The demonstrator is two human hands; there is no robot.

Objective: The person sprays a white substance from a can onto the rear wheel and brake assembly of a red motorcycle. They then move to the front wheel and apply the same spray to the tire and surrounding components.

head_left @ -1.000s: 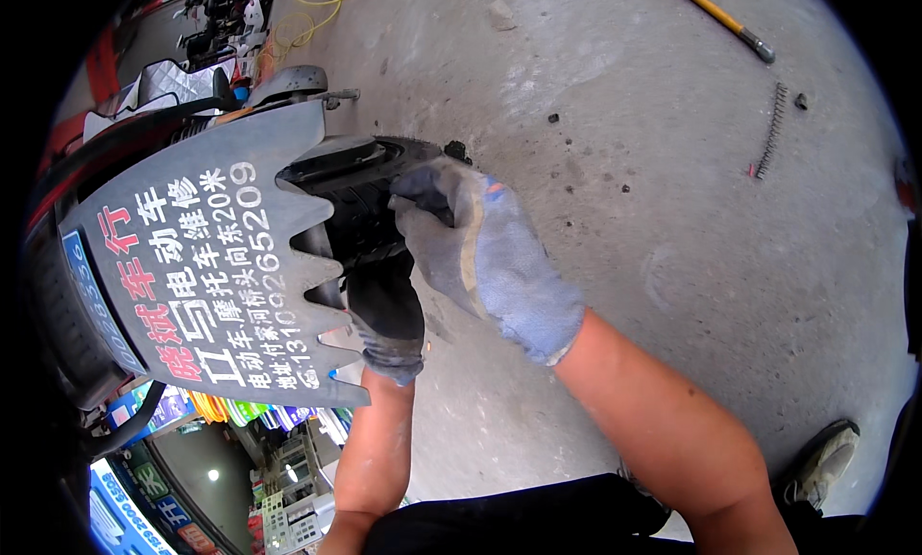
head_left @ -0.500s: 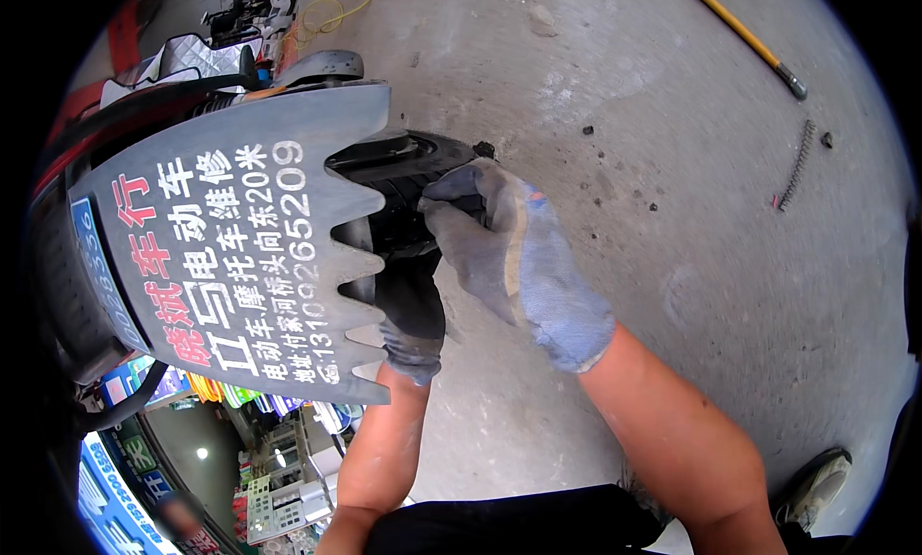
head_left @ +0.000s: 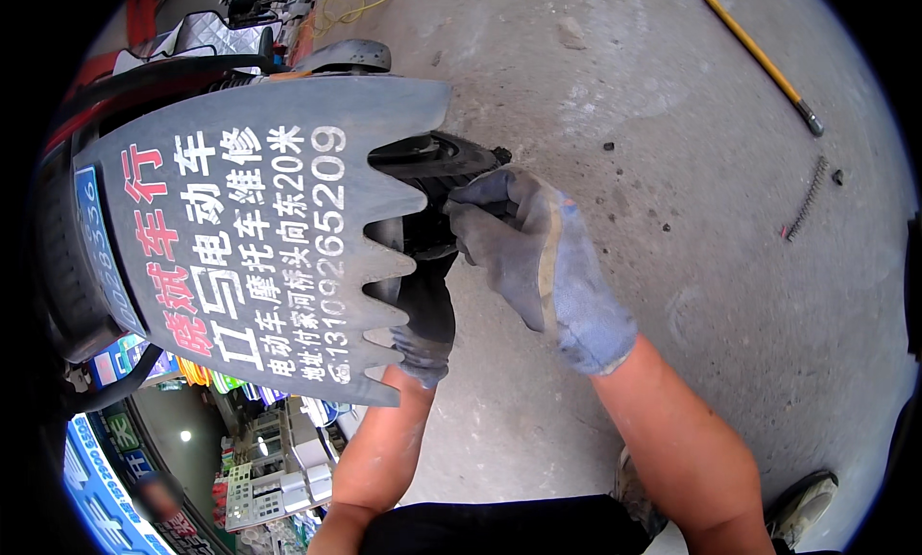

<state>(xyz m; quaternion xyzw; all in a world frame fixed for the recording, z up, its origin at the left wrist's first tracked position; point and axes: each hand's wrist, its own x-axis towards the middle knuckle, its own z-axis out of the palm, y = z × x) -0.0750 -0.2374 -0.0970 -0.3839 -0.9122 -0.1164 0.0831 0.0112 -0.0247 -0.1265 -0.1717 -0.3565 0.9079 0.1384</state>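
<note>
A grey mud flap [head_left: 216, 257] with a toothed lower edge and red and white lettering hangs at the rear of a two-wheeled vehicle on the left. Behind its teeth shows the black tyre [head_left: 427, 195]. My right hand [head_left: 533, 253], in a grey and blue work glove, is at the tyre with fingers curled and thumb pressed toward them; anything pinched there is too hidden to make out. My left hand [head_left: 427, 315], in a dark glove, reaches up beside the tyre from below. The flap and the shadow hide its fingers.
On the concrete floor [head_left: 576, 411] lie a yellow-handled tool [head_left: 754, 51], a coil spring [head_left: 809, 200] and several dark crumbs. A yellow hose [head_left: 360, 3] curls at the far side. Shelves of goods [head_left: 279, 469] stand at lower left. My shoe [head_left: 807, 507] is at lower right.
The whole view has shifted a little, so the flap, tyre and right hand sit further right in the picture. Both hands stay at the tyre, the right fingers still curled.
</note>
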